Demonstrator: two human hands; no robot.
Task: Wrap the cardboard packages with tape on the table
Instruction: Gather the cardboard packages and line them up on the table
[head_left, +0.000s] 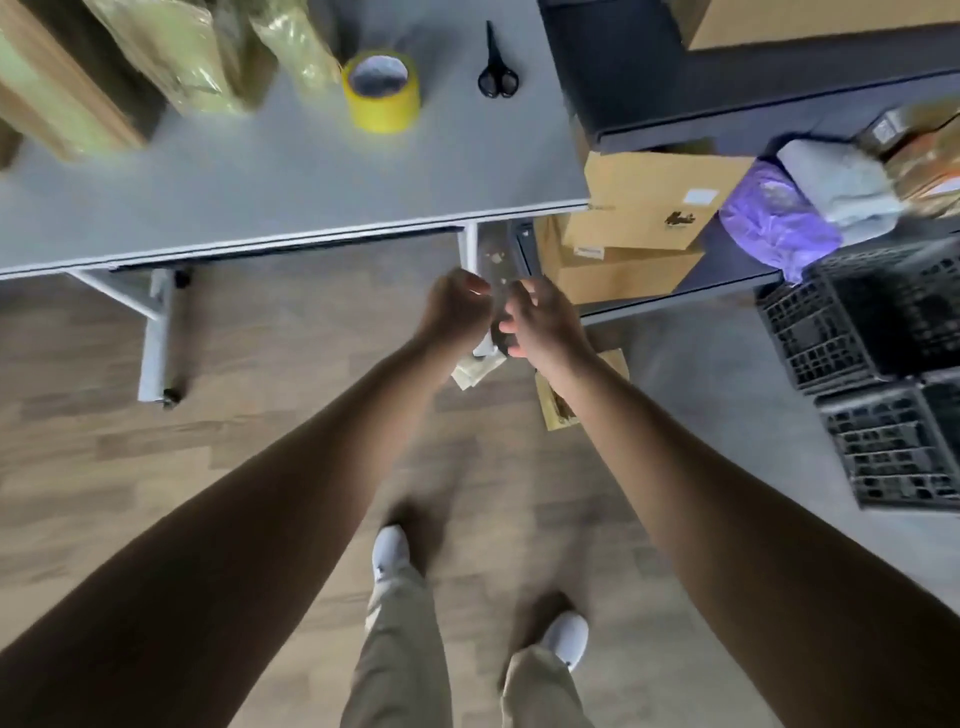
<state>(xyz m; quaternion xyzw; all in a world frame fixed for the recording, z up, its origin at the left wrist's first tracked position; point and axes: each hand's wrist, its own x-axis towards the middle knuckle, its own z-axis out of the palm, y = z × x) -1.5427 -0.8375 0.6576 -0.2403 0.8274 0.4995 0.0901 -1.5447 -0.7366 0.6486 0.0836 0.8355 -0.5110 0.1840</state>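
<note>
- Our left hand (457, 312) and right hand (540, 322) meet just off the worktop's (260, 182) near edge, fingers curled. We cannot tell what they hold.
- The tape roll (382, 93) and cardboard packages (57, 98) sit by the far edge. A rushed reach may knock the roll away.

A packing or stockroom: beside the grey table (218, 197) stands dark shelving (675, 124) with cardboard boxes (649, 202); black plastic crates (883, 374) stacked near it on the floor.

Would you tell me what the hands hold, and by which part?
Cannot be told: the left hand and right hand meet, but blur hides anything between them.
</note>
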